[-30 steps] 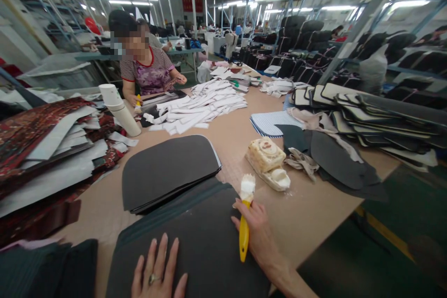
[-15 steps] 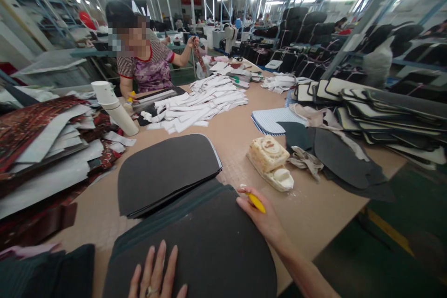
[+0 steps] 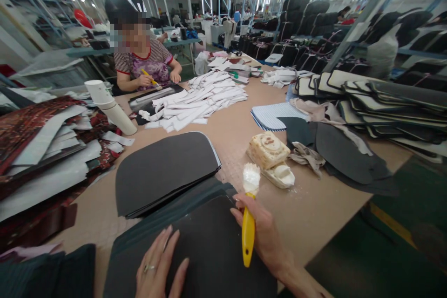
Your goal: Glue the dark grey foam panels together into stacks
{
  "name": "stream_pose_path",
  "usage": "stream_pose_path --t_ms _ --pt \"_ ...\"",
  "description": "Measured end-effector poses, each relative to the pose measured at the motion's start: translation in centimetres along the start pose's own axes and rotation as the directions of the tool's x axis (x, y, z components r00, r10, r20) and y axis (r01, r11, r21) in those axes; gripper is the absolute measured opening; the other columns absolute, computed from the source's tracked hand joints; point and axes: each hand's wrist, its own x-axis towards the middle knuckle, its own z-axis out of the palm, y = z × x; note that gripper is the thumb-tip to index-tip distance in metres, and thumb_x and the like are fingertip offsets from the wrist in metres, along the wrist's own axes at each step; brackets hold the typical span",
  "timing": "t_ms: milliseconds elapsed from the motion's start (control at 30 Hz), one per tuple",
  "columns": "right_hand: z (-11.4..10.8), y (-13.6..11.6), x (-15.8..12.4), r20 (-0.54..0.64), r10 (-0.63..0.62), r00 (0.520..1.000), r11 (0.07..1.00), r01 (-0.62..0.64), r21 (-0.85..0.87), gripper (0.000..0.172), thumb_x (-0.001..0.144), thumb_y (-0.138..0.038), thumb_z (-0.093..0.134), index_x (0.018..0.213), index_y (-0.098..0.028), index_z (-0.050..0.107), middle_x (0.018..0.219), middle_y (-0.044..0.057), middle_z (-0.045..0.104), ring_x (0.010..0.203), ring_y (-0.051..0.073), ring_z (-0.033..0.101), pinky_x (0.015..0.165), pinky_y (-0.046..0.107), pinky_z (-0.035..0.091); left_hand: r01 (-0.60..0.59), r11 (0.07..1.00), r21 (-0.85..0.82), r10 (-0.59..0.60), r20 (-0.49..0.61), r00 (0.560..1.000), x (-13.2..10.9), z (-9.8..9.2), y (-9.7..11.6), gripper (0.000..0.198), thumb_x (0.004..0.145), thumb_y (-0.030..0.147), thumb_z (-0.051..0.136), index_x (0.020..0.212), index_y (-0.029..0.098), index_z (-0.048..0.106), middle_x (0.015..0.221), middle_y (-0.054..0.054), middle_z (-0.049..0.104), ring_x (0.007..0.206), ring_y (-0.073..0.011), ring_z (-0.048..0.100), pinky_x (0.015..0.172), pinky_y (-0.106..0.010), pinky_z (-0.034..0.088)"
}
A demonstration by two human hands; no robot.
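In my right hand (image 3: pixel 260 228) is a paintbrush (image 3: pixel 248 230) with a yellow handle, its bristles pointing away from me and coated in white. The brush is over the right edge of a dark grey rounded panel (image 3: pixel 209 242). Flat on that panel rests my left hand (image 3: pixel 160 263), fingers stretched, a ring on one of them. Beyond the panel lies a stack of similar dark panels (image 3: pixel 167 167). Just past the bristles stands a cream-coloured, stained container (image 3: pixel 268 149) with a white-crusted spout-like end.
A co-worker (image 3: pixel 143 56) across the table holds another yellow brush. White strips (image 3: pixel 202 98) are heaped mid-table. Patterned red fabric (image 3: pixel 31 125) and a white tube (image 3: pixel 111 109) lie left. Edged dark panels (image 3: pixel 377 102) and dark cut pieces (image 3: pixel 349 153) pile up right.
The paintbrush has swung up into full view, its bristles now pointing toward the container. My left hand has shifted slightly right. The co-worker's raised hand has come down to the table.
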Motion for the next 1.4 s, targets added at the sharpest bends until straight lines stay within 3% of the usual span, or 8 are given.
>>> stream_pose_path --t_ms 67,133,233,333,567,733,967,1400 --pt "-0.1 -0.1 -0.2 0.002 -0.047 0.999 0.999 0.047 -0.025 0.023 0.086 -0.026 0.052 0.108 -0.021 0.058 0.085 0.005 0.066 0.078 0.017 0.063 0.073 0.029 0.053 0.065 0.982 -0.175 -0.077 -0.063 0.995 3.7 -0.5 1.5 0.047 0.087 0.033 0.047 0.132 0.023 0.037 0.127 -0.008 0.054 0.119 -0.0206 0.048 0.095 -0.037 0.043" --pt "-0.3 -0.2 -0.4 -0.009 -0.086 0.996 0.996 0.086 -0.037 0.023 0.086 -0.024 0.052 0.108 -0.021 0.057 0.084 0.004 0.065 0.077 0.016 0.063 0.072 0.028 0.054 0.085 0.938 -0.336 -0.094 -0.011 0.995 7.8 -0.7 3.1 0.043 0.088 0.034 0.046 0.129 0.023 0.04 0.128 -0.007 0.053 0.121 -0.0196 0.046 0.099 -0.038 0.041" --pt "-0.3 -0.2 -0.6 -0.041 -0.118 0.992 0.993 0.117 -0.032 0.024 0.085 -0.021 0.053 0.108 -0.022 0.055 0.082 0.002 0.064 0.076 0.015 0.063 0.07 0.025 0.053 0.184 0.849 -0.496 -0.082 0.22 0.972 12.6 -0.6 4.6 0.037 0.087 0.038 0.044 0.12 0.022 0.05 0.123 -0.006 0.058 0.119 -0.0214 0.048 0.107 -0.048 0.028" --pt "-0.3 -0.2 -0.5 -0.059 -0.052 0.997 0.999 0.052 0.007 0.025 0.083 -0.023 0.056 0.108 -0.023 0.054 0.081 0.001 0.063 0.074 0.014 0.062 0.07 0.024 0.052 0.281 0.75 -0.599 -0.003 0.421 0.907 14.8 -0.3 5.1 0.024 0.087 0.038 0.042 0.094 0.023 0.06 0.096 0.0 0.067 0.096 -0.0179 0.059 0.109 -0.052 0.019" --pt "-1.2 -0.4 1.6 0.12 0.303 0.945 0.872 -0.326 0.364 0.026 0.078 -0.038 0.06 0.094 -0.019 0.053 0.072 0.0 0.061 0.066 0.013 0.06 0.063 0.024 0.049 0.317 0.614 -0.723 0.025 0.419 0.908 14.9 0.4 5.0 0.02 0.084 0.033 0.043 0.081 0.022 0.059 0.083 0.001 0.063 0.088 -0.0176 0.056 0.105 -0.048 0.025" --pt "-1.9 0.1 2.6 0.295 0.378 0.878 0.716 -0.479 0.508 0.033 0.074 -0.038 0.065 0.096 -0.019 0.049 0.07 -0.003 0.057 0.065 0.011 0.055 0.065 0.023 0.044 0.318 0.579 -0.751 0.042 0.417 0.908 15.2 0.3 5.5 0.019 0.083 0.031 0.046 0.079 0.021 0.061 0.085 0.0 0.064 0.089 -0.0176 0.057 0.105 -0.048 0.023" --pt "-1.9 0.6 3.0 0.336 0.368 0.867 0.71 -0.495 0.5 0.034 0.071 -0.035 0.066 0.096 -0.019 0.048 0.065 -0.006 0.052 0.059 0.008 0.05 0.058 0.021 0.039 0.313 0.581 -0.751 0.073 0.431 0.899 15.4 0.3 5.8 0.019 0.083 0.03 0.046 0.074 0.021 0.06 0.082 0.001 0.063 0.087 -0.0158 0.057 0.108 -0.048 0.015" --pt "-1.8 -0.2 3.8 0.165 0.32 0.933 0.873 -0.358 0.33 0.03 0.067 -0.031 0.062 0.092 -0.019 0.05 0.067 -0.001 0.061 0.059 0.013 0.059 0.058 0.026 0.049 0.257 0.645 -0.72 0.069 0.389 0.919 15.2 1.6 6.4 0.018 0.086 0.027 0.043 0.079 0.022 0.059 0.08 0.002 0.065 0.084 -0.0144 0.059 0.109 -0.052 0.014"
